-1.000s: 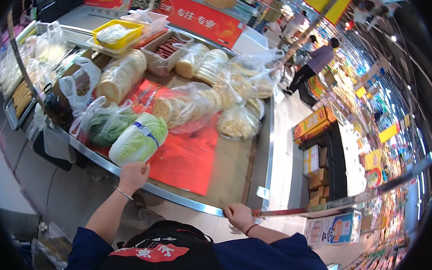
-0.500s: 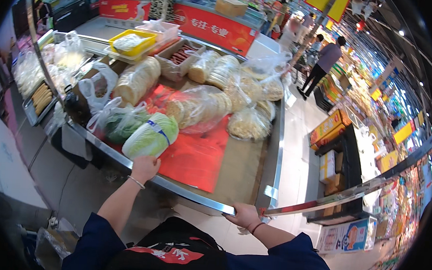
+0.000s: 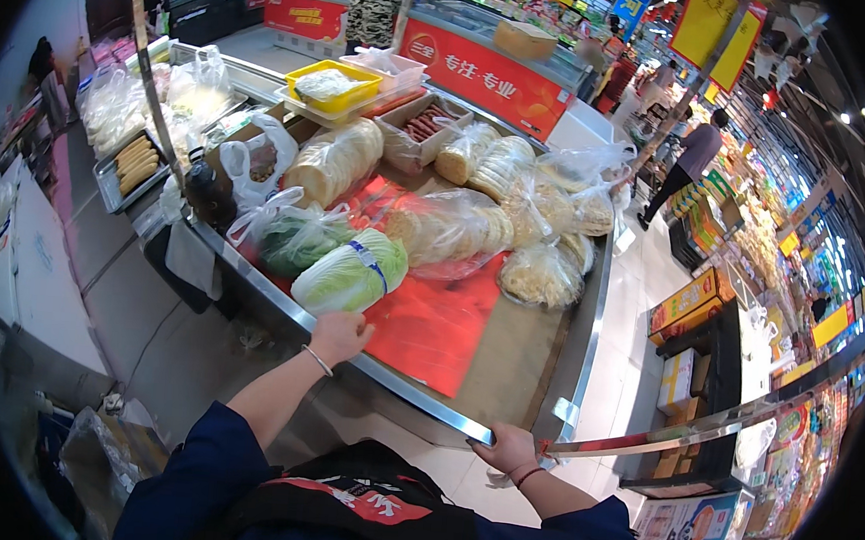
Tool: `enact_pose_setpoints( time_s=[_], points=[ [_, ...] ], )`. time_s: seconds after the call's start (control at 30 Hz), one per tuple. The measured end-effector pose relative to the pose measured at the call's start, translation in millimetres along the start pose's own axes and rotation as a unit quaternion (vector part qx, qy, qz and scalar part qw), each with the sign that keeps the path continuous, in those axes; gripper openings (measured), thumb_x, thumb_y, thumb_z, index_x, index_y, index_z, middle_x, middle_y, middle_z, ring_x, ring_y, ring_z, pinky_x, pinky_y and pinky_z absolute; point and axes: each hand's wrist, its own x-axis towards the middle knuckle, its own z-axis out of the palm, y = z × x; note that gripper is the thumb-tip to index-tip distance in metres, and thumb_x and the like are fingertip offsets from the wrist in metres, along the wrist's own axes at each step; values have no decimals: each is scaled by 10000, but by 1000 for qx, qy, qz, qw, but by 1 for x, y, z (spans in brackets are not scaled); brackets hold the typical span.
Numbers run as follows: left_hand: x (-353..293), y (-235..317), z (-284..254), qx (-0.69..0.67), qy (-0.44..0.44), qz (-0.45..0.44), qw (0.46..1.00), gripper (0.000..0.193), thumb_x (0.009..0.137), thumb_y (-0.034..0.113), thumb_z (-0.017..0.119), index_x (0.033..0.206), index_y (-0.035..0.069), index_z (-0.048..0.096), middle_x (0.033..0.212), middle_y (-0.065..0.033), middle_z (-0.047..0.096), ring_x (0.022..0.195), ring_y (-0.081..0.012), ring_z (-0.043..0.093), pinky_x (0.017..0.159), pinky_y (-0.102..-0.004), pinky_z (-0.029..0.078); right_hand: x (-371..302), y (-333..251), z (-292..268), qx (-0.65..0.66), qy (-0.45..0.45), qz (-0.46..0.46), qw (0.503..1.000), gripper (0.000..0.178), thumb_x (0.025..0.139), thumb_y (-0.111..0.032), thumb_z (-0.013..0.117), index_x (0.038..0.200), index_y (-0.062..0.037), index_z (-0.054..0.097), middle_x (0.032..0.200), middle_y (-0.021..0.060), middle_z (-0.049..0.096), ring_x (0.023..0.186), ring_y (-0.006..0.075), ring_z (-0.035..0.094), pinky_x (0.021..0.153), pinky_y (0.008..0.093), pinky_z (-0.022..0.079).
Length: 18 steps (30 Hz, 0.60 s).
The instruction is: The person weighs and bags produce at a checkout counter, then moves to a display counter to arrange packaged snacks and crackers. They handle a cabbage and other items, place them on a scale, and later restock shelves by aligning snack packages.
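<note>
My left hand (image 3: 340,338) is closed over the near metal rim (image 3: 413,398) of a display counter, its fingers curled and partly hidden. Just beyond it lies a pale green napa cabbage (image 3: 349,274) with a blue band round it, apart from my grip. Farther along to the right, my right hand (image 3: 510,449) grips the same rim near the corner. Beside the cabbage is a clear bag of dark green vegetables (image 3: 304,241). Behind are bagged stacks of flat round breads (image 3: 337,163) and a bag of noodle-like food (image 3: 542,275).
A red sheet (image 3: 435,335) covers part of the counter. At its back stand a yellow tray (image 3: 332,85) and a box of sausages (image 3: 417,133). Metal posts (image 3: 155,75) rise at the corners. A dark shelf unit (image 3: 700,394) stands right; a person (image 3: 696,158) is in the aisle.
The whole view has swung, so the counter and its goods sit farther right and slightly lower in the picture. Both hands remain at the rim.
</note>
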Motion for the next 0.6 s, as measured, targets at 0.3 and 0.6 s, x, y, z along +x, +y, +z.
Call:
enact_pose_setpoints(
  time_s=[0.3, 0.6],
  points=[
    [-28, 43, 13, -29, 60, 127, 990, 344, 839, 331, 673, 576, 120, 604, 596, -56, 614, 594, -256, 619, 549, -400, 449, 0, 4, 7, -21, 29, -22, 999, 417, 760, -503, 739, 752, -98, 639, 696, 101, 640, 674, 330, 660, 607, 452, 513],
    [-41, 45, 11, -6, 19, 134, 991, 275, 860, 321, 663, 688, 109, 633, 768, -39, 661, 777, -240, 627, 733, -400, 455, -1, 10, 13, -31, 36, -29, 998, 421, 756, -507, 743, 746, -103, 626, 688, 103, 633, 672, 329, 654, 599, 452, 508]
  ],
)
